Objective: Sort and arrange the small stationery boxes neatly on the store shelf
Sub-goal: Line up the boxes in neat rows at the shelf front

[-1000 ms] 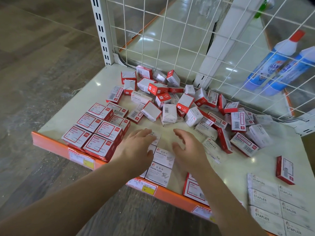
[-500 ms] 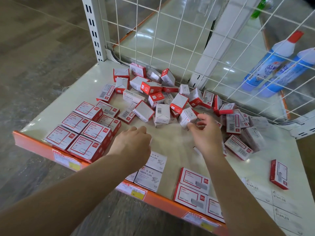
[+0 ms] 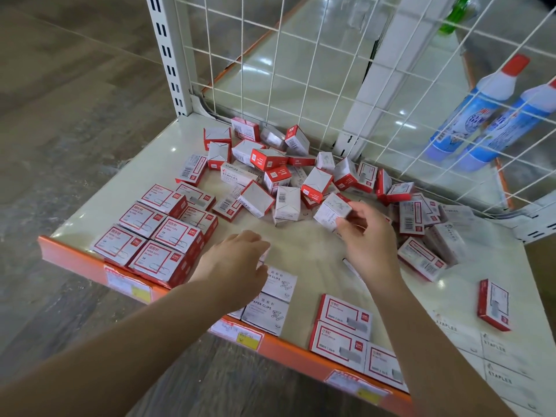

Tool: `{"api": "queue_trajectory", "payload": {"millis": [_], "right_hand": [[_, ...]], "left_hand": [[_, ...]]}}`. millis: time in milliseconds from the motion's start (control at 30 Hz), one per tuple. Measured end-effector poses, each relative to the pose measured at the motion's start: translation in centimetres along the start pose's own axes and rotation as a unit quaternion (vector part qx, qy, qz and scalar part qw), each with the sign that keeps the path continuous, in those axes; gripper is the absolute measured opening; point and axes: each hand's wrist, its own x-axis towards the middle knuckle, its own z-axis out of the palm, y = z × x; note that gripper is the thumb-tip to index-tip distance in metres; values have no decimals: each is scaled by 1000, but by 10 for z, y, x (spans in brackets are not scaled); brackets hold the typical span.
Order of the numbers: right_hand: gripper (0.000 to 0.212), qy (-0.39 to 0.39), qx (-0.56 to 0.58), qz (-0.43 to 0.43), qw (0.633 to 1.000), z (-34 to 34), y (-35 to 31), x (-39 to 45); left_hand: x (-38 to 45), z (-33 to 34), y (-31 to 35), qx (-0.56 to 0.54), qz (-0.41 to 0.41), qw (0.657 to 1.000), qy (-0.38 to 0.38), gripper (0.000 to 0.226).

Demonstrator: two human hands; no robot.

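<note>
Shelf (image 3: pixel 307 245) of pale board with an orange front lip carries everything, a white wire grid (image 3: pixel 301 70) standing behind it. Just beyond the right hand's pinch sprawls the heap (image 3: pixel 288 179) of red-and-white boxes, tumbled at all angles. Far to the left of that pinch, tidy red-framed boxes (image 3: pixel 156 233) sit flat in rows at the front edge; nearer the person than the pinch lie 3 flat red-framed boxes (image 3: pixel 346 329). The right hand (image 3: pixel 371 239) pinches a small white box (image 3: pixel 332 210) between thumb and fingertips, at the heap's near edge, tilted. The left hand (image 3: pixel 237 266), fingers loosely bent, rests on white paper-clip boxes (image 3: pixel 273 299), left of the pinch.
</note>
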Motion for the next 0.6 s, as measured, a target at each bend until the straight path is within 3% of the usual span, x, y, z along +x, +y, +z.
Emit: {"api": "queue_trajectory", "payload": {"millis": [133,300,600], "right_hand": [[35,-25,18,-39,999,-10,-7,-14],[36,-100,-37,-103,989,-20,-17,-41],[38,-160,-78,-130,975,-27,-34,-71]], "left_hand": [[-9,-3,-3,-65,-8,997,35,48],[-14,-13,6,-135,1,988,77,48],[-22,-19,26,-177,36,981,69,42]]}}
